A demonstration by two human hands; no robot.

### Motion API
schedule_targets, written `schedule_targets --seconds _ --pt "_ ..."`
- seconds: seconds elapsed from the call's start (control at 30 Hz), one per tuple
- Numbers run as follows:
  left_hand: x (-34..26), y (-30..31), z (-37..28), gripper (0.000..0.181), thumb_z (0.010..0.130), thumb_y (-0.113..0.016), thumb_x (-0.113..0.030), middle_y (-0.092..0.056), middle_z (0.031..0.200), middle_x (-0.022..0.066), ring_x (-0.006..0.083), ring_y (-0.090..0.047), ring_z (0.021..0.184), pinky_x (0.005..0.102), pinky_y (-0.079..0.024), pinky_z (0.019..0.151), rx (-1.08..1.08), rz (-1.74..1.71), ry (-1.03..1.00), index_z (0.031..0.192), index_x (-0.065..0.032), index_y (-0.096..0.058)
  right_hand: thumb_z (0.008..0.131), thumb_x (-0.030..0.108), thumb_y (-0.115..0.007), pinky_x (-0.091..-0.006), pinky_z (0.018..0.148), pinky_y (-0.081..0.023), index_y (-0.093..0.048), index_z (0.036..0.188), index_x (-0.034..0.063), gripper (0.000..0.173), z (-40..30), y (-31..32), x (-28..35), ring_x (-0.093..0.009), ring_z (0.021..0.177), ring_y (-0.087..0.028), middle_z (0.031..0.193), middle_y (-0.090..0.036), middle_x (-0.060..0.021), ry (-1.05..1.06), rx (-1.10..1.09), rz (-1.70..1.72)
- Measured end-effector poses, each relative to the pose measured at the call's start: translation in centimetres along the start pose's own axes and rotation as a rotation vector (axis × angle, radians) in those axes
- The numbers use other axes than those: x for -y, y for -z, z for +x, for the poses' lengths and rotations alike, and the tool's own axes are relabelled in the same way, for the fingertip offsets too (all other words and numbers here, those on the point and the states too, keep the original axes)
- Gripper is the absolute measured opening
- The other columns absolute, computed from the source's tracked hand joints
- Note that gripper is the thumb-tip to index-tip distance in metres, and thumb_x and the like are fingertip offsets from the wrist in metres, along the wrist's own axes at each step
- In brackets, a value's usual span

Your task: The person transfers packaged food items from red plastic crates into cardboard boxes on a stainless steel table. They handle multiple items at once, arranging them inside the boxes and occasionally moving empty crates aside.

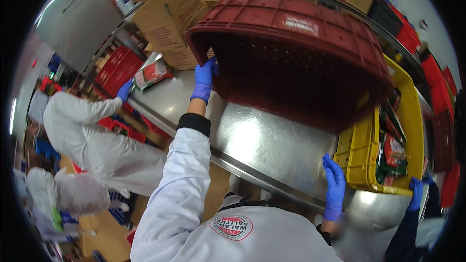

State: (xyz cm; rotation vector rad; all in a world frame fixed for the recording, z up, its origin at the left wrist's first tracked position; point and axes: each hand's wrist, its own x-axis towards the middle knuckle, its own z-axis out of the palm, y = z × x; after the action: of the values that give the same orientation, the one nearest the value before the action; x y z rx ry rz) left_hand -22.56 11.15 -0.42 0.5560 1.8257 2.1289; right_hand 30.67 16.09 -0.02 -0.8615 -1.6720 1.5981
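With its fingers around the left rim of a large dark red plastic crate [291, 40], my left hand [205, 78], in a blue glove, holds the crate tipped on its side, its opening facing me. The crate stands on a stainless steel table [269, 142] and looks dark inside. My right hand [334, 185], also gloved in blue, is raised above the table's front edge with nothing in it. Just right of it is a yellow plastic crate [360, 153] that holds several red and green packets [395, 151].
Cardboard boxes [169, 25] stand behind the red crate. A packet [151, 74] lies at the table's left end, near a co-worker in white [87, 134]. Another person's gloved hand [415, 193] touches the yellow crate's near right corner. Red crates [118, 69] are stacked beyond the left end.
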Motion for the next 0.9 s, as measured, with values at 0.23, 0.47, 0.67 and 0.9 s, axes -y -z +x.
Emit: schedule_targets --seconds 0.23,0.47,0.67,0.9 --pt "-0.9 1.8 -7.4 0.026 0.089 -0.068 -0.024 -0.056 0.058 0.0056 0.0171 -0.055 0.050 0.0300 -0.044 0.052 -0.190 -0.004 0.029 0.072 -0.0054 -0.060 0.094 0.005 -0.054 -0.0429 0.117 -0.023 -0.028 0.149 0.0034 0.061 6.1 -2.6 -1.6 -0.027 0.142 -0.029 0.156 -0.027 -0.0134 0.422 -0.427 -0.357" --pt "-5.6 7.7 -19.4 0.028 0.094 -0.062 -0.025 -0.054 0.056 0.0036 0.0146 -0.052 0.047 0.0268 -0.041 0.048 -0.360 0.060 0.005 0.074 -0.0071 -0.056 0.092 0.008 -0.064 -0.0438 0.114 -0.031 -0.022 0.150 -0.0020 0.072 9.3 -0.3 -3.2 -0.032 0.135 -0.038 0.152 -0.030 -0.0232 0.545 -0.596 -0.502" --pt "-8.1 14.7 -27.5 0.025 0.092 -0.067 -0.024 -0.056 0.058 0.0035 0.0119 -0.053 0.048 0.0264 -0.041 0.048 -0.532 0.115 -0.021 0.076 -0.0053 -0.060 0.096 0.019 -0.061 -0.0403 0.101 -0.044 -0.053 0.126 -0.0069 0.041 12.5 -1.5 -4.8 -0.028 0.110 -0.056 0.124 -0.058 -0.0181 0.357 -0.325 -0.080" --pt "-11.8 19.7 -39.6 0.035 0.098 -0.054 -0.033 -0.056 0.061 0.0029 0.0122 -0.053 0.053 0.0264 -0.040 0.050 -0.917 0.123 -0.157 0.082 -0.0025 -0.062 0.101 0.027 -0.051 -0.0330 0.079 -0.044 -0.053 0.080 0.0041 0.031 13.8 -7.3 -3.1 -0.015 0.075 -0.051 0.076 -0.055 -0.0038 -0.013 0.245 0.083"
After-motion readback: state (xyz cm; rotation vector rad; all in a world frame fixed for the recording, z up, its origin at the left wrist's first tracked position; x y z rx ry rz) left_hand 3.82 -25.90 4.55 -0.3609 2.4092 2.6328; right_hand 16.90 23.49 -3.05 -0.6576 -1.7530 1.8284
